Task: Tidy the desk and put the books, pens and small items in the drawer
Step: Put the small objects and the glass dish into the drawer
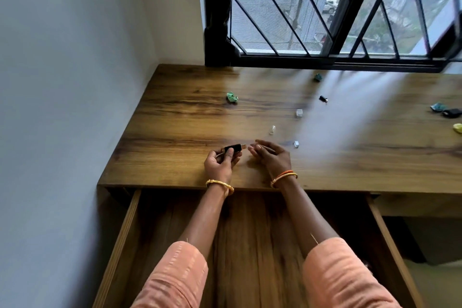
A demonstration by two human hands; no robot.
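Observation:
My left hand (220, 162) pinches a black USB stick (233, 148) just above the wooden desk (175, 117), its metal plug pointing right. My right hand (271, 156) hovers beside it with relaxed fingers and holds nothing. Below both forearms the drawer (125, 237) stands pulled out; I see only its bare wooden bottom. Small clear caps lie to the right of my hands: one (296, 144) nearest, another (272, 130) farther back, a third (299, 112) beyond that.
A green crumpled paper (232, 97) lies mid-desk, another (318, 77) near the barred window (325, 20). A small black piece (323, 99) sits farther right. At the right edge are a teal paper (438, 107), a black item (451, 113) and a yellow item (458, 128). A wall bounds the left.

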